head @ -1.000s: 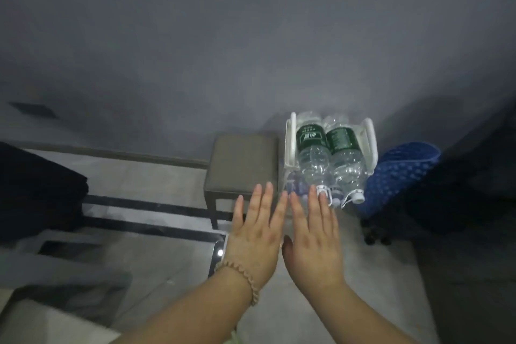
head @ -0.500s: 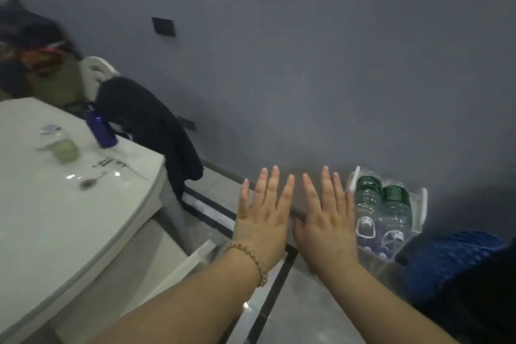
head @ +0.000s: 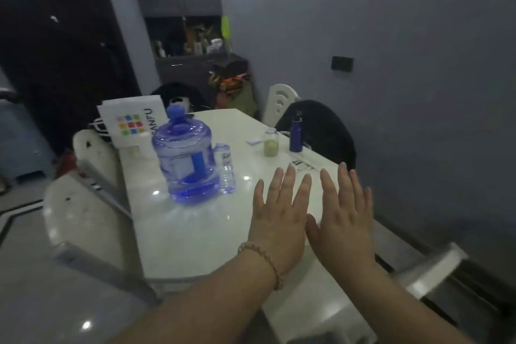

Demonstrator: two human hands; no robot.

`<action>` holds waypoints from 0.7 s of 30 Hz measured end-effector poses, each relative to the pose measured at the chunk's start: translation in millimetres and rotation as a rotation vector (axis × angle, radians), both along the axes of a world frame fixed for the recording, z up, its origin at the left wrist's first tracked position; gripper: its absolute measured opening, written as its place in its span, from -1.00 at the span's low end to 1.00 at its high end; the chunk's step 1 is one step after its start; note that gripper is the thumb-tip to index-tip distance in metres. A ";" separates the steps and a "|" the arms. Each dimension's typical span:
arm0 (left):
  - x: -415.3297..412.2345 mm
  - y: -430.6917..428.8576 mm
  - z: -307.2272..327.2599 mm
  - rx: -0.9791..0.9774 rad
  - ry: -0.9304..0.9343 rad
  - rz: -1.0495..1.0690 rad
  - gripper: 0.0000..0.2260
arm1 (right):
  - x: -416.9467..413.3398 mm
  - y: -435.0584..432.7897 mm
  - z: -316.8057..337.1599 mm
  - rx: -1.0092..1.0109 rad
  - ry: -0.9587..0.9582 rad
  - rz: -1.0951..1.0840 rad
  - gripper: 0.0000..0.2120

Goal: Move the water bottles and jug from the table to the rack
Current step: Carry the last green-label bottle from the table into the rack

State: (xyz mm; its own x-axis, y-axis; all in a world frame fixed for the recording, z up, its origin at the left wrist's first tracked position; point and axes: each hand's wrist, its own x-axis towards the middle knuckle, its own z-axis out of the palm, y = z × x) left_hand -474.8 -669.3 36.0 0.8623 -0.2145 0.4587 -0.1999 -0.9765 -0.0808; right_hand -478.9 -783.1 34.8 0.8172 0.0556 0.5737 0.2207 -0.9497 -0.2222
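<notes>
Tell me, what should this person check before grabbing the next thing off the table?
1. Hands free: the left hand and right hand are open and hold nothing. Ok.
2. The jug stands upright on the table, blue cap on. Ok.
3. The small bottle stands upright, close beside the jug. Ok.
4. Bare table lies between the hands and the jug. Ok.
5. Room on the rack: it is out of view. Cannot tell.

We face a home dining room: a glossy white table [head: 195, 232], a white chair [head: 280, 100], a dark jacket [head: 321, 126] over a seat back, a cluttered shelf [head: 190, 39] behind.
</notes>
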 end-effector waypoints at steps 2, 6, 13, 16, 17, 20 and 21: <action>-11.4 84.4 -11.4 0.026 0.020 0.054 -0.24 | -3.4 76.3 -15.1 -0.028 0.109 0.054 -0.18; -34.3 209.8 -13.9 0.127 0.094 0.095 -0.28 | -5.2 173.2 -43.8 -0.044 0.237 0.033 -0.19; -17.1 285.7 -14.3 0.061 0.140 0.053 -0.25 | 16.9 221.3 -39.0 -0.156 0.307 -0.010 -0.22; -1.2 300.3 -25.9 0.083 0.157 0.052 -0.23 | 38.4 238.7 -42.5 -0.201 0.321 0.020 -0.23; 5.6 304.0 -28.2 0.101 0.155 0.059 -0.25 | 46.1 243.4 -44.8 -0.210 0.325 0.034 -0.23; 39.6 316.7 -34.5 0.119 0.173 0.055 -0.32 | 76.6 258.8 -52.7 -0.237 0.305 0.058 -0.23; 54.5 320.0 -35.0 0.126 0.156 0.034 -0.32 | 90.4 264.0 -55.5 -0.243 0.300 0.065 -0.23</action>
